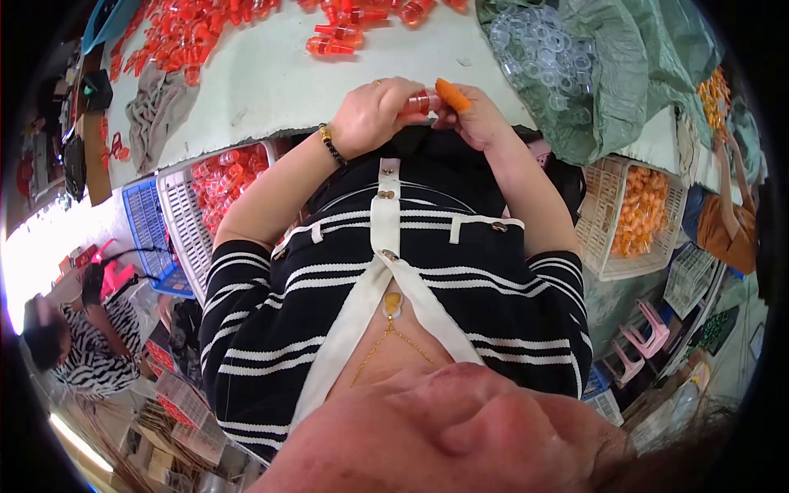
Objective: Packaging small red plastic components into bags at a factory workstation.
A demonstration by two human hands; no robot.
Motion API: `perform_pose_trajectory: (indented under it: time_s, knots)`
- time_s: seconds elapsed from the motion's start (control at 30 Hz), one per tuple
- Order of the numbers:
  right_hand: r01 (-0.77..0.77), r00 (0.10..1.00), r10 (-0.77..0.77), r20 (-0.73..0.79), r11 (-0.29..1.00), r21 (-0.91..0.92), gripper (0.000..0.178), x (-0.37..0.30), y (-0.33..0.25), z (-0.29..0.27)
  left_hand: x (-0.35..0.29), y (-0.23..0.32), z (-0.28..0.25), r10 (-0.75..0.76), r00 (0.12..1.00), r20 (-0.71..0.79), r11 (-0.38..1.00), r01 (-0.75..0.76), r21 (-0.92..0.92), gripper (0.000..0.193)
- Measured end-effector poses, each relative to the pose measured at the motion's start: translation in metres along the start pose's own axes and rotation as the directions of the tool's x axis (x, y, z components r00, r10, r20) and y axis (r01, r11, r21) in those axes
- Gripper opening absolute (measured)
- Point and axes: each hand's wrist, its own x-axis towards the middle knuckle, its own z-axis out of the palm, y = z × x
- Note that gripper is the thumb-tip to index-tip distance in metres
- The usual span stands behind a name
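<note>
Over the near edge of the pale tabletop (255,94), your left hand (374,115) held a translucent red plastic cylinder (422,103), apparently mid-work; your right hand (482,122), an orange sleeve (452,94) seemingly covering one finger, met its end, any grip indiscernible. Beyond, clear plastic ring-like pieces (542,53) in a green plastic sack (620,74) and loose red plastic bottle-shaped pieces (187,37) presumably remained.

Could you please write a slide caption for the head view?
Translucent red piece in the left hand, right hand at its end, near the edge of a pale table.
</note>
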Motion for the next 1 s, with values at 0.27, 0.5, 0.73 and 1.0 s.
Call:
perform_pose_trajectory:
  time_s: [0.27, 0.5, 0.73, 1.0]
  knots:
    - [-0.007, 0.996, -0.018, -0.088, 0.961, -0.275, 0.027, -0.012, -0.009, 0.005, -0.005, 0.006, 0.015, -0.4, 0.881, 0.251, 0.808, 0.469, -0.357, 0.029]
    - [0.356, 0.931, -0.358, 0.076, 0.837, -0.416, 0.031, -0.006, -0.001, -0.001, -0.001, -0.003, 0.026, -0.325, 0.936, 0.136, 0.859, 0.352, -0.371, 0.03]
    - [0.084, 0.699, -0.71, 0.087, -0.039, -0.996, 0.049, -0.006, -0.065, -0.036, 0.0, -0.008, 0.026, -0.634, 0.677, 0.373, 0.15, 0.581, -0.8, 0.035]
    - [-0.106, 0.744, -0.667, 0.025, -0.156, -0.982, 0.038, -0.002, -0.063, -0.028, 0.01, -0.015, 0.023, -0.71, 0.531, 0.463, -0.08, 0.593, -0.802, 0.038]
